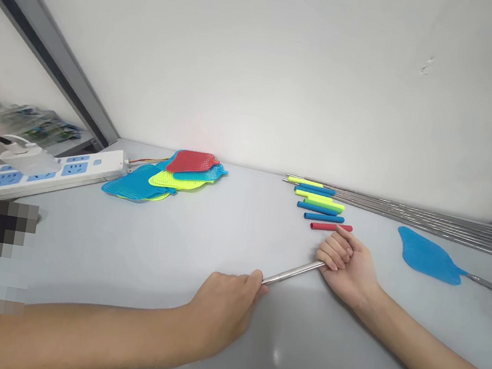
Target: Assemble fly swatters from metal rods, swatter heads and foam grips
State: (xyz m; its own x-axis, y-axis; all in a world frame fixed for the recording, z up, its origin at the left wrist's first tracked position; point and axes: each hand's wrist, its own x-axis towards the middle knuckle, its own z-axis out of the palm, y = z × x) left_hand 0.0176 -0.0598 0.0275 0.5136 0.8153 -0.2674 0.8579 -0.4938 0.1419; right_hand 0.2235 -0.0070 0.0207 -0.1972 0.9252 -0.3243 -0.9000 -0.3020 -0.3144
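Note:
A thin silver metal rod slants between my two hands above the grey table. My left hand is closed around its lower left end, thumb along the rod. The upper right end disappears into the curled fingers of my right hand, whose palm side faces up. Just beyond my right hand lies a red tube, close to the fingertips. Behind it, blue tubes and yellow-green tubes lie in a loose row. To the right, a blue fly swatter with a metal handle rests flat.
Fly swatter heads in red, blue and yellow are piled at the back left. A white power strip with plugs lies left of them. Several long metal rods lie along the wall at the back right.

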